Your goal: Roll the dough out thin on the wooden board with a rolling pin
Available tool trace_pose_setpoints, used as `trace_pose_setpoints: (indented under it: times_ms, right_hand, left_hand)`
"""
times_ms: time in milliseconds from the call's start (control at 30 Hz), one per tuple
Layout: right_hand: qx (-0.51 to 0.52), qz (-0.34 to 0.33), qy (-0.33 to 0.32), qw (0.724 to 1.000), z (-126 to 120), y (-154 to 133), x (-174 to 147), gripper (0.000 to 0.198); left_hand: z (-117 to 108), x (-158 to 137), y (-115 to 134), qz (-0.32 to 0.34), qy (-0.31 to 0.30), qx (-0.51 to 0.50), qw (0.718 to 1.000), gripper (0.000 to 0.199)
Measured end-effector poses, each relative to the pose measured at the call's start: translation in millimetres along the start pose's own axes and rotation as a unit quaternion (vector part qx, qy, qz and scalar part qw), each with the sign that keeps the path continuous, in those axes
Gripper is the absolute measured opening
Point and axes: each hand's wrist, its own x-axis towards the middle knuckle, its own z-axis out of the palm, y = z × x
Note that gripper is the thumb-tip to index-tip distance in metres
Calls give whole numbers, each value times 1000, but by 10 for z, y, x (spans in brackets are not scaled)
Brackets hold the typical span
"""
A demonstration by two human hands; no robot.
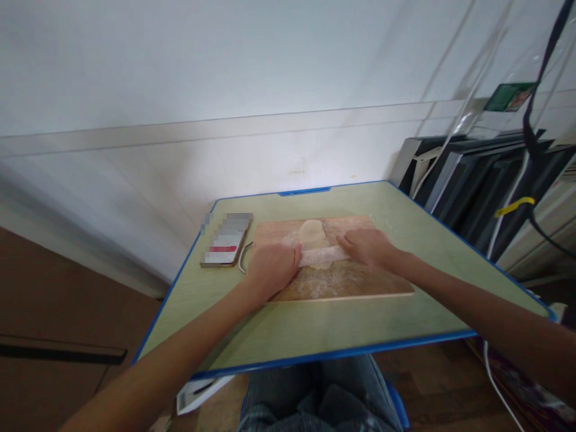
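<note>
White wall point(252, 66) behind a blue-edged green desk point(333, 330). On my feed, left grip point(276, 263) and right grip point(366, 245) are each curled round an end of the pin point(323, 256), palms down. Pin lies across the dough point(312, 230) on the floured board point(378, 285); I see dough's rounded edge beyond it. Phone point(228, 240) sits just left of board, face up.

White wall point(225, 66) stood behind a pale green, blue-edged table point(369, 201), brightest just above its far edge. Dark flat panels point(472, 192) leaned together at right, white cable point(498, 228) hanging before them. Brown panel point(54, 294) with dark strip point(63, 354) stood left; floor point(432, 384) was brown, wood-patterned.
</note>
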Motion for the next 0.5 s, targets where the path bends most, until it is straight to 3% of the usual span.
trace_pose_setpoints:
  times_ms: [200,500]
  right_hand:
    - [-46,-4,57,997,120,-54,-124,52]
    - [-36,36,92,994,261,-77,-180,58]
  left_hand:
    - [12,-25,38,-16,18,11,1000,66]
    - [19,-77,61,-16,17,-8,1000,68]
